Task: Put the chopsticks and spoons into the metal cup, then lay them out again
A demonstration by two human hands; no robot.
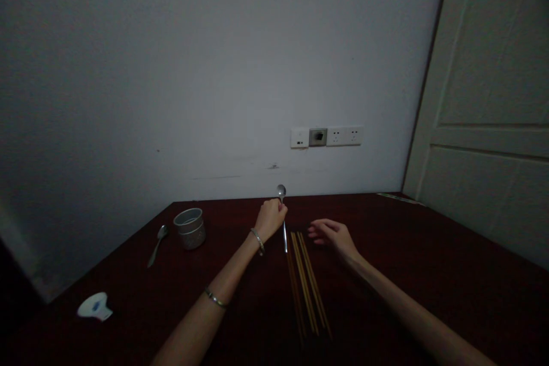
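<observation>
My left hand [271, 218], with bracelets on the wrist and forearm, is closed around the handle of a metal spoon [281, 190]. The spoon's round bowl points toward the wall, and its handle end comes out below the fist. Just under that end, several wooden chopsticks [305, 280] lie side by side on the dark red table [240, 320], pointing away from me. To the right of their far ends is my right hand [332, 235], its fingers loosely bent and apart, with nothing visible in them. It does not appear to touch the chopsticks.
A metal cup [191, 235] stands at the far left, beside a smaller metal spoon [157, 247]. Nearer on the left lies a white ceramic soup spoon [93, 305]. Behind the table is a wall with sockets [338, 136]; a pale door [489, 143] borders the right side.
</observation>
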